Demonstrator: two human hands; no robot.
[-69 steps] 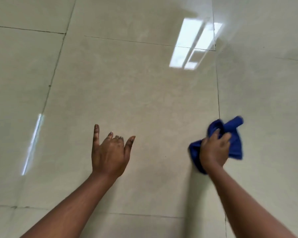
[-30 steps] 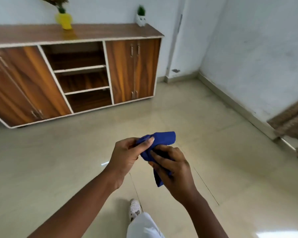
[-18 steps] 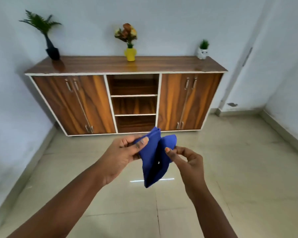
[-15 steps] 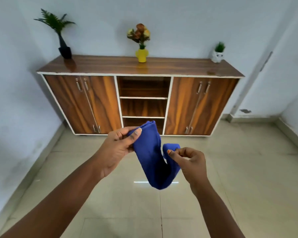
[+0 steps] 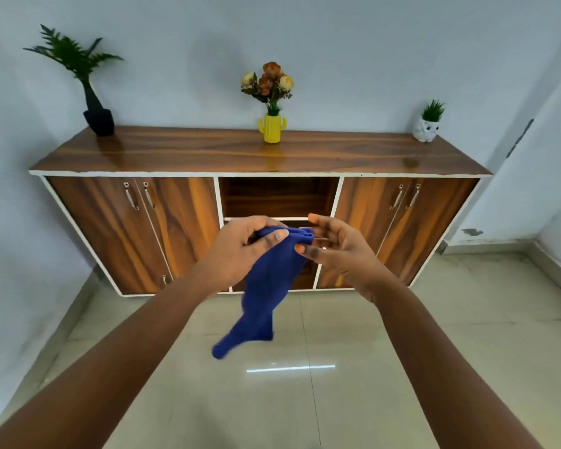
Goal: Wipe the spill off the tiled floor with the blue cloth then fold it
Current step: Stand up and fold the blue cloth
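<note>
The blue cloth (image 5: 266,286) hangs in the air at chest height, its top edge bunched and its lower end trailing down to the left. My left hand (image 5: 240,251) pinches the top edge between thumb and fingers. My right hand (image 5: 334,251) is just to the right, thumb tip touching the cloth's top right corner, the other fingers spread apart. The beige tiled floor (image 5: 305,400) lies below; I see no spill on it, only a bright light reflection.
A long wooden sideboard (image 5: 259,157) stands against the back wall, with a dark potted plant (image 5: 94,102), a yellow vase of flowers (image 5: 271,124) and a small white owl pot (image 5: 427,128) on top. Walls close in on both sides.
I have risen from the floor with the cloth and now face the sideboard. The cloth went from bunched to hanging, and my right hand's fingers have spread apart.
</note>
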